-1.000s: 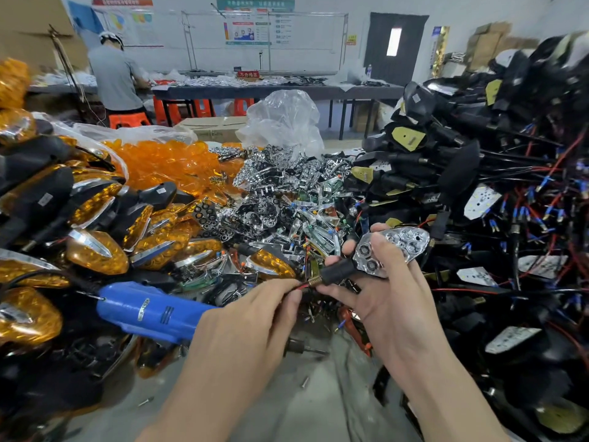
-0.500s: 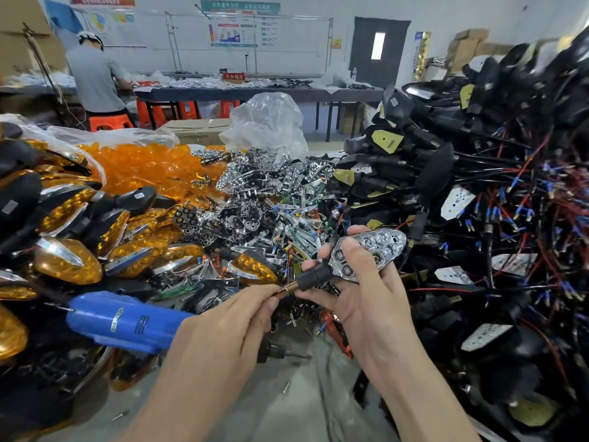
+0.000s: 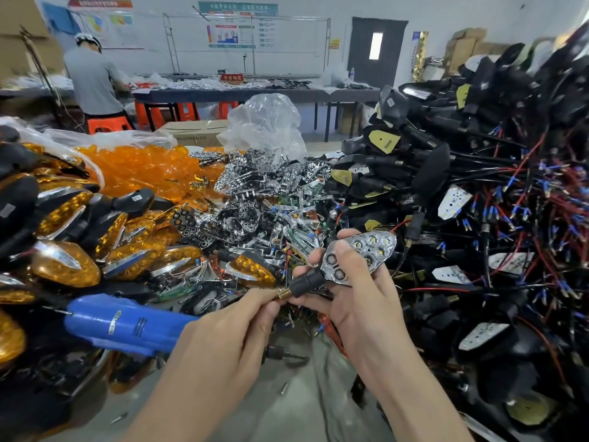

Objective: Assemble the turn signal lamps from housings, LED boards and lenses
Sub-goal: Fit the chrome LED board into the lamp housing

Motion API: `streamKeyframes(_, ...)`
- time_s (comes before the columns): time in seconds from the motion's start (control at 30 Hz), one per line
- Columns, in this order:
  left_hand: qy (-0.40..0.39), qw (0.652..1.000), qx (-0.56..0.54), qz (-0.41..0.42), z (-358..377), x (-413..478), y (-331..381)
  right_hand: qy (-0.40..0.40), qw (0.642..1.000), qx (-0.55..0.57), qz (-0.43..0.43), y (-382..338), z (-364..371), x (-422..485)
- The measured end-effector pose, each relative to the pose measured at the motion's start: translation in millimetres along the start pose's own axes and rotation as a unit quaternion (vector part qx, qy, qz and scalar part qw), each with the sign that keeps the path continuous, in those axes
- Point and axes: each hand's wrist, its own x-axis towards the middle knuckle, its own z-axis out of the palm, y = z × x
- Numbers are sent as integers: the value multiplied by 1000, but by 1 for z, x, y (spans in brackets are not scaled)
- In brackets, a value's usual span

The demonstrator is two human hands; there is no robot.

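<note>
My right hand [image 3: 357,301] grips a lamp housing [image 3: 360,256] at centre, its chrome reflector with several LEDs facing up, thumb lying across the reflector. Its black stem [image 3: 306,280] points left. My left hand [image 3: 229,342] pinches the brass threaded tip [image 3: 283,293] of that stem between thumb and fingers. A heap of orange lenses [image 3: 143,167] lies at the back left, and a heap of chrome reflectors [image 3: 255,199] sits in the middle. Black housings with red and black wires [image 3: 462,186] are piled on the right.
A blue electric screwdriver [image 3: 124,327] lies on the bench under my left forearm, bit pointing right. Finished amber lamps [image 3: 63,266] are stacked at the left. A clear plastic bag [image 3: 264,122] stands behind the reflectors. A person [image 3: 92,81] works at a far table.
Both hands have kept their hold on the housing and stem tip. The view has shifted slightly; the hands sit a little lower and further right in the frame.
</note>
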Motion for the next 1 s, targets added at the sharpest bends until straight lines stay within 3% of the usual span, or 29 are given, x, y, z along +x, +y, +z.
streamKeyframes(1.0,-13,1000,-20,-14,-6,-1,-2,-10,1000,-5,-13,4,-5,1)
